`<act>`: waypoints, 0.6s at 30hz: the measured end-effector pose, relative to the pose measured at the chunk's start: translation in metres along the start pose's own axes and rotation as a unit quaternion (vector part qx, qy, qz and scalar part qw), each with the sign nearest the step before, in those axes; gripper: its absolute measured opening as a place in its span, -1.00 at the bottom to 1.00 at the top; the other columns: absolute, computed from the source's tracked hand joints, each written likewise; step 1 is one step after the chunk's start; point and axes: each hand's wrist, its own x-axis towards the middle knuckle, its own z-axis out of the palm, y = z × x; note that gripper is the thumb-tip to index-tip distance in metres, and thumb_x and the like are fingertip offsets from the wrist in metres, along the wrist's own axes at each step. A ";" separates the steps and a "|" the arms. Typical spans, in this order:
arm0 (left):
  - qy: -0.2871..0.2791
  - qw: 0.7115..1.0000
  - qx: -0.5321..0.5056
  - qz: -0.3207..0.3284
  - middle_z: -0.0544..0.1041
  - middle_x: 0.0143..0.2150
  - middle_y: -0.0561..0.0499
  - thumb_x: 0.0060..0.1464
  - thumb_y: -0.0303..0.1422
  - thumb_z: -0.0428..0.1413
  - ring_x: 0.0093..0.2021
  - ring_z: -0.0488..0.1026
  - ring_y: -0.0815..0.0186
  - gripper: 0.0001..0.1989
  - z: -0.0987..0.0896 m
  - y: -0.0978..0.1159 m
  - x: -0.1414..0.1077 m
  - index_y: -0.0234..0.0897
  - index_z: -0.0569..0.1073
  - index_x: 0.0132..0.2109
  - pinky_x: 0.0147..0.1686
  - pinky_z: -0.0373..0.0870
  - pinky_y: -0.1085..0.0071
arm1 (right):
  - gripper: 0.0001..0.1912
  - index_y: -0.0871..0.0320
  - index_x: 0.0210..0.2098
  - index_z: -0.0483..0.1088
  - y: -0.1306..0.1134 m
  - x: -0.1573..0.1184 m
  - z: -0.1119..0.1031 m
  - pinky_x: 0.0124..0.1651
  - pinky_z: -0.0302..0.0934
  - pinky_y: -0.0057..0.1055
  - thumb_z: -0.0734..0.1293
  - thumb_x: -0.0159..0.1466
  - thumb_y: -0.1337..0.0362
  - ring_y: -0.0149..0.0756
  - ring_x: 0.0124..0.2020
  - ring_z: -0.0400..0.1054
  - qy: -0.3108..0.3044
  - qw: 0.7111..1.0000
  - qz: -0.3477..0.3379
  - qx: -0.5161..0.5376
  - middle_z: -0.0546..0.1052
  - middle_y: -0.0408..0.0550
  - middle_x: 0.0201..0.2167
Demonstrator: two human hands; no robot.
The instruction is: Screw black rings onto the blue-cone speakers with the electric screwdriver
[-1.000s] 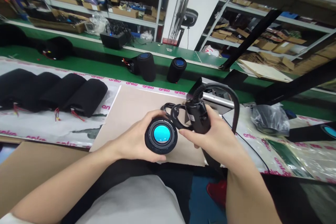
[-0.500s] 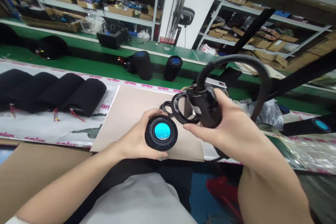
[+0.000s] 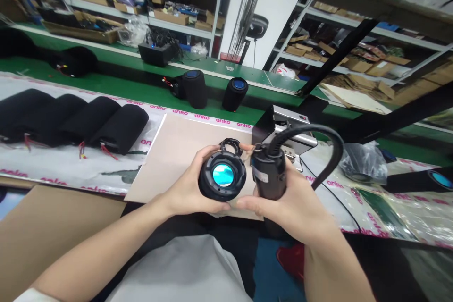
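Note:
My left hand (image 3: pixel 187 186) is closed around a black cylindrical speaker (image 3: pixel 204 188), its round end facing up with a shiny blue disc in the middle. A black ring (image 3: pixel 238 181) with small holes sits on that end around the disc. My right hand (image 3: pixel 297 198) grips a black corded electric screwdriver (image 3: pixel 269 174), upright beside the speaker, its thick cable looping off to the right. The right thumb and fingertips reach toward the speaker's edge; whether they touch it I cannot tell. Just behind the speaker lies another black ring (image 3: pixel 231 144) on the cardboard sheet (image 3: pixel 170 151).
Several black fabric-covered cylinders (image 3: pixel 122 127) with red wires lie at the left. Two speakers (image 3: pixel 235 94) stand on the green bench behind. A silver-and-black box (image 3: pixel 293 127) stands right of the cardboard, near a plastic bag (image 3: pixel 366 163) and another speaker (image 3: pixel 417 181).
The black ring in my right hand has moved left onto the speaker's end. The screwdriver has come down and stands more upright. My left hand still holds the speaker.

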 end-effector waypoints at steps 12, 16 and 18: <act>0.003 1.000 -0.023 -0.014 0.38 0.42 -0.24 -0.24 -0.40 0.55 0.45 0.33 -0.17 0.08 0.000 0.002 -0.003 -0.10 0.18 0.37 0.45 0.26 -0.09 | -0.31 -0.05 0.11 0.45 0.017 -0.011 0.019 0.28 0.46 -0.19 0.68 0.04 0.26 -0.08 0.25 0.48 0.038 0.996 0.018 0.081 0.58 -0.13 0.20; -0.003 0.999 -0.041 -0.008 0.44 0.39 -0.18 -0.23 -0.47 0.53 0.42 0.39 -0.11 0.02 0.001 0.002 -0.001 -0.08 0.25 0.34 0.40 0.35 -0.03 | -0.29 -0.05 0.16 0.42 0.021 -0.010 0.016 0.27 0.46 -0.04 0.66 0.07 0.19 0.03 0.24 0.48 0.021 0.999 0.039 0.031 0.57 -0.05 0.21; -0.005 0.999 -0.047 -0.003 0.46 0.37 -0.17 -0.24 -0.47 0.54 0.40 0.42 -0.11 0.00 0.002 0.004 0.000 -0.09 0.27 0.32 0.37 0.38 -0.01 | -0.31 -0.03 0.17 0.42 0.021 -0.010 0.016 0.27 0.46 0.00 0.64 0.09 0.17 0.06 0.23 0.48 0.020 1.000 0.012 -0.003 0.58 -0.01 0.18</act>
